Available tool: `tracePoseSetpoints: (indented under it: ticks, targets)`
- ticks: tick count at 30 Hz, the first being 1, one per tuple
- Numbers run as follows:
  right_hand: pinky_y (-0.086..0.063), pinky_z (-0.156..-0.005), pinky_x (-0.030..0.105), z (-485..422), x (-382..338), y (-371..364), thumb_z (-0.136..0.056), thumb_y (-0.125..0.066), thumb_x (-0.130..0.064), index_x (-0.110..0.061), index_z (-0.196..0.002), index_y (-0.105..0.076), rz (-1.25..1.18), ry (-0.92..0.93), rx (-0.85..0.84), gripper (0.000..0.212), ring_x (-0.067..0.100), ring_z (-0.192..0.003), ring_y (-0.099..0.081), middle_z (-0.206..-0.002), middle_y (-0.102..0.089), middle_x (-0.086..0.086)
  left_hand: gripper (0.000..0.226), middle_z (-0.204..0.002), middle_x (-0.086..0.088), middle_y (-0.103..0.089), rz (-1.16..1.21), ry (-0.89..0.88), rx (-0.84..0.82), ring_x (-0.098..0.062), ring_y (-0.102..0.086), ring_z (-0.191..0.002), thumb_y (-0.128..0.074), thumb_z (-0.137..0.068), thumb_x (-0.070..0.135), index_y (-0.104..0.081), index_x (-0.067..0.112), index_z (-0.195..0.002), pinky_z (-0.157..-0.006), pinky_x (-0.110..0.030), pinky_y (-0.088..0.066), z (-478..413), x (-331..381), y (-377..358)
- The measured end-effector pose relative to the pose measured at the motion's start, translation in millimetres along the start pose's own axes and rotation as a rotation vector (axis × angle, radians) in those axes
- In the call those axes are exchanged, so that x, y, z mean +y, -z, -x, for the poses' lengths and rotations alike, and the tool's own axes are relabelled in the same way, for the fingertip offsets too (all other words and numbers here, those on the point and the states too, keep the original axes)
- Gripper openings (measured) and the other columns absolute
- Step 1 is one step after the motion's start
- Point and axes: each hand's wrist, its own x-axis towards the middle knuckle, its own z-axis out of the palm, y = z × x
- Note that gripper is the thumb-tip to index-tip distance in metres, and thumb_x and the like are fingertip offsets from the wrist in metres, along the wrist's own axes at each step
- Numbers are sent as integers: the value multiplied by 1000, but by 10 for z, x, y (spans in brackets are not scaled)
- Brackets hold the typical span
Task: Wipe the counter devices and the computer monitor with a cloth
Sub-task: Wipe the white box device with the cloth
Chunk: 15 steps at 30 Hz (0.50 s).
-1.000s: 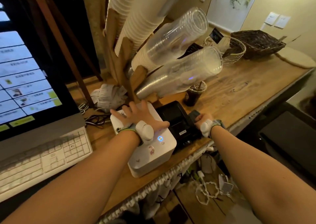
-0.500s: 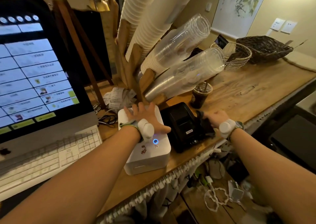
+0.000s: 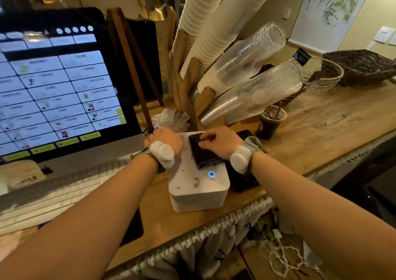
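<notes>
Black cloth (image 3: 203, 153) pinched at far end by right grip (image 3: 220, 142), stretching over white box (image 3: 192, 185) toward near counter (image 3: 321, 134) edge; left grip (image 3: 166, 139) unclear.

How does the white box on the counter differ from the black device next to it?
The white box is pale with a lit blue ring on top; the black device is dark, no light visible. The white box shows nearly whole; the black device is mostly hidden behind the right hand. A dark cloth lies on the white box; none shows on the black device. Both sit side by side on the wooden counter.
</notes>
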Motion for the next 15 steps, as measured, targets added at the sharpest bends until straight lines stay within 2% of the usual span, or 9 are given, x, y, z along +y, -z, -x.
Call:
tracePoseSetpoints:
  ticks: [2,4,5,6,8,10,12,15]
  targets:
    - [-48,-85,22,-44,-60,-100,-89,-68,-32,-24,-120,-69,171,58,30,33,13,-98,-63,-114,-68,-2,47,-112,-12,-64,95,-78,-219,-30,-62,-98,-64,-80,38,-58,9,-116,-88,-39,-52,22,-175,102]
    - [-45,-86,23,-98,-62,-113,-90,-67,-30,-22,-124,-67,250,104,22,35,17,-102,-61,-117,-65,1,49,-111,-2,-69,178,-196,-433,-23,-64,-99,-77,-73,35,-62,21,-118,-91,-37,-53,79,-259,164]
    - [-46,-87,24,-153,-79,-134,-91,-66,-30,-22,-125,-66,261,122,17,35,18,-102,-61,-118,-64,2,53,-111,1,-69,198,-235,-473,-20,-64,-101,-81,-72,33,-61,25,-120,-92,-36,-52,108,-307,184]
    - [-48,-88,26,-205,-104,-166,-92,-65,-30,-22,-126,-66,256,122,31,35,20,-102,-61,-117,-64,4,55,-109,5,-68,215,-267,-478,-18,-64,-100,-84,-71,32,-59,28,-120,-88,-32,-53,142,-344,200]
    - [-50,-90,30,-291,-136,-229,-93,-63,-29,-22,-126,-66,222,82,81,34,22,-101,-62,-116,-65,6,53,-100,10,-67,294,-279,-464,-12,-65,-90,-86,-71,29,-57,33,-114,-70,-22,-53,172,-364,199]
    - [-50,-94,30,-331,-222,-313,-93,-62,-29,-19,-127,-64,199,112,43,35,23,-104,-61,-122,-61,6,54,-97,11,-67,348,-267,-465,-11,-65,-86,-87,-70,26,-55,34,-113,-58,-18,-51,164,-401,176]
    - [-48,-99,31,-277,-318,-375,-92,-63,-28,-20,-130,-62,210,235,-92,38,19,-105,-58,-127,-54,3,52,-101,2,-70,341,-243,-444,-17,-68,-86,-86,-69,25,-58,30,-113,-59,-21,-54,165,-420,169]
    - [-48,-94,26,-205,-342,-302,-90,-66,-26,-25,-127,-65,256,384,-256,38,11,-97,-53,-123,-53,-2,38,-102,-13,-73,249,-148,-436,-22,-68,-76,-81,-72,27,-67,15,-105,-55,-24,-52,158,-446,156]
